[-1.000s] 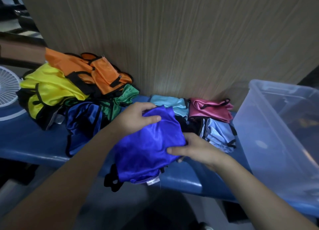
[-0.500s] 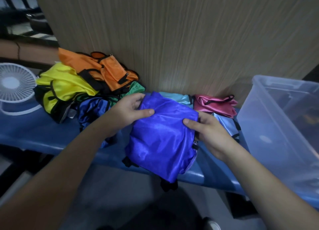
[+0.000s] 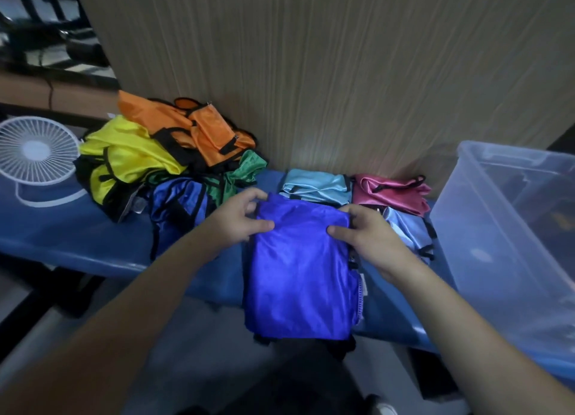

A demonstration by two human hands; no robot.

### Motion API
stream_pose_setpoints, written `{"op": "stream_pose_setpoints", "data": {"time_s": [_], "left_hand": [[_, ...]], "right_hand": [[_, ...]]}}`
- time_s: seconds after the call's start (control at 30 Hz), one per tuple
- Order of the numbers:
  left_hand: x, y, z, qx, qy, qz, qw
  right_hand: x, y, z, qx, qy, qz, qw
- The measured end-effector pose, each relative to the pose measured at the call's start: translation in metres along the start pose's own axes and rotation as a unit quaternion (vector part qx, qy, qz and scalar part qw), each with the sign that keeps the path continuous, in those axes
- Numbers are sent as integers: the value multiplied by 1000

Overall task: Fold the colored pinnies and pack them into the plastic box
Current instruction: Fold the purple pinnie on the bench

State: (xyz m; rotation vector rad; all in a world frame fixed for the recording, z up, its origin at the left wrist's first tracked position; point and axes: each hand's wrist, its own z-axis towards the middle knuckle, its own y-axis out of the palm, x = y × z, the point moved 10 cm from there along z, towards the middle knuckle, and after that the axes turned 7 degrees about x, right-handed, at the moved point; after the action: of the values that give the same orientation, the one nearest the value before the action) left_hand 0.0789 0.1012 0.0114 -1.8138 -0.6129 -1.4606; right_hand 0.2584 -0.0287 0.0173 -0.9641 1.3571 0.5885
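- Left hand: grips the upper left corner of the royal-blue pinny, thumb laid on top of the fabric, fingers curled over the far edge.
- Right hand: grips the upper right corner of the same pinny, thumb on top, fingers wrapped round the side edge.
- Royal-blue pinny: folded to a narrow rectangle, top part on the blue table, lower part hanging over the near edge; black trim shows at its bottom.
- Folded items, just beyond the hands against the wood-grain wall panel: light-blue pinny at left, pink pinny beside it at right, pale-blue pinny in front of the pink one, partly behind the right hand.
- Unfolded heap, left of the hands on the table: orange pinny at the back, yellow pinny at left, green pinny under the orange, dark-blue pinny nearest the left hand; all with black trim.
- Plastic box: clear, open-topped, at the right end of the table, near the folded items; whatever is inside cannot be made out.
- White desk fan: far left end of the table, well apart from the hands.
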Motion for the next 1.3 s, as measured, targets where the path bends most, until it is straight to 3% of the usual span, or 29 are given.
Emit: {"op": "stream_pose_setpoints", "data": {"time_s": [0.2, 0.47, 0.63, 0.83, 0.97, 1.17, 1.3], "left_hand": [[-2, -7, 29, 49, 53, 29, 997], [14, -17, 65, 151, 98, 98, 979], [8, -5, 60, 102, 81, 23, 991], [-11, -1, 34, 40, 39, -20, 998], [-6, -5, 11, 11, 86, 32, 996], [5, 6, -27, -73, 238, 108, 963], [-10, 7, -35, -87, 242, 179, 950]], "right_hand": [[1, -4, 26, 33, -41, -106, 993], [0, -10, 60, 71, -17, -104, 992], [5, -9, 58, 51, 3, -5, 999], [-3, 5, 35, -16, -100, -90, 991], [-13, 14, 10, -51, -173, -140, 974], [-7, 22, -21, -102, -206, -196, 953], [-2, 28, -32, -132, -239, -238, 932]]}}
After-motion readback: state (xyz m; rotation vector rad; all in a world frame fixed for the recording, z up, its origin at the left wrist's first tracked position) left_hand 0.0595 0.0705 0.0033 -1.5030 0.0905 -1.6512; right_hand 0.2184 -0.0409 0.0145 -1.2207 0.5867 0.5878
